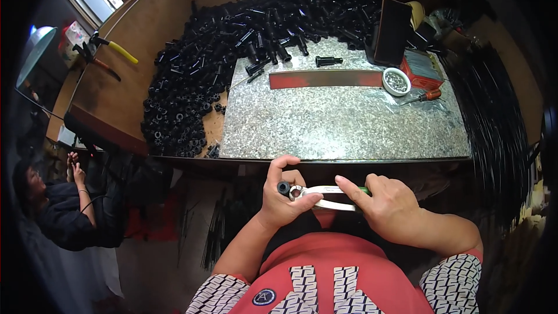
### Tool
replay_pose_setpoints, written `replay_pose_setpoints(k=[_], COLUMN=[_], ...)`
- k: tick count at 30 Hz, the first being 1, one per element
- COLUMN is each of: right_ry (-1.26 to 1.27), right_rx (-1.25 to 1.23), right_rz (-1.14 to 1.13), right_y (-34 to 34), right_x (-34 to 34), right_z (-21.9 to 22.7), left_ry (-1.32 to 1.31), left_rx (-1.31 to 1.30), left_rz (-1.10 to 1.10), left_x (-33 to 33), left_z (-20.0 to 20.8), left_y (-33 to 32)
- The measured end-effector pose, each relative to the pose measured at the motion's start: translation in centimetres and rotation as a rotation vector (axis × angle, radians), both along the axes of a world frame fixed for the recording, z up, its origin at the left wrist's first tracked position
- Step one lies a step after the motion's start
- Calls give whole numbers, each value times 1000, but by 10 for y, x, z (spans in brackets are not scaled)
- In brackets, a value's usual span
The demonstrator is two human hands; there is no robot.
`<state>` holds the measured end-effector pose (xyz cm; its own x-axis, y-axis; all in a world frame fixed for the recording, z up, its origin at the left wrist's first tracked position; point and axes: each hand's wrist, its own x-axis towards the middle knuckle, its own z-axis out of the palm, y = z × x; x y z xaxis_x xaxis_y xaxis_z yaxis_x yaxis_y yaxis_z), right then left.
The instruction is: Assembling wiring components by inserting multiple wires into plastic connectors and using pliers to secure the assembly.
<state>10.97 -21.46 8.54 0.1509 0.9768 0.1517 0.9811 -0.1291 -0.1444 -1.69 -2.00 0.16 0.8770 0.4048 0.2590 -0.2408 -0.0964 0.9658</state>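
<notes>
My left hand (278, 208) is closed around a small black tubular part (283, 188), its round hollow end turned up toward me. Silver pliers (326, 190) with green on the handles lie sideways in front of my body. My right hand (390, 204) grips their handle end, with the thumb stretched along the top. The pliers' rounded jaws sit right beside the black part, and my left thumb rests against the head. Whether the jaws bite on the part, I cannot tell. Both hands are just off the table's near edge.
On the speckled stone slab (343, 122) lie a flat metal bar (325, 79), one black part (329, 61), a screwdriver (427, 96) and a white cup of small metal bits (396, 83). Black parts (250, 29) heap behind. A phone (392, 32) stands at right, near black rods (494, 128). Another person (64, 203) sits left.
</notes>
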Motion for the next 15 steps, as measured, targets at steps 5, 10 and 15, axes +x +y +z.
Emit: replay_pose_setpoints(k=[5, 10, 15], right_ry=[398, 282, 18], right_rx=[-175, -24, -17], right_rz=[-31, -244, -455], right_y=[-5, -12, -30], right_x=[10, 53, 98], right_z=[5, -16, -25], left_ry=[-101, -305, -794], left_rx=[-40, -99, -103], left_rz=[49, 224, 3], left_x=[2, -13, -84], left_z=[-4, 41, 150], left_y=[-4, 21, 42])
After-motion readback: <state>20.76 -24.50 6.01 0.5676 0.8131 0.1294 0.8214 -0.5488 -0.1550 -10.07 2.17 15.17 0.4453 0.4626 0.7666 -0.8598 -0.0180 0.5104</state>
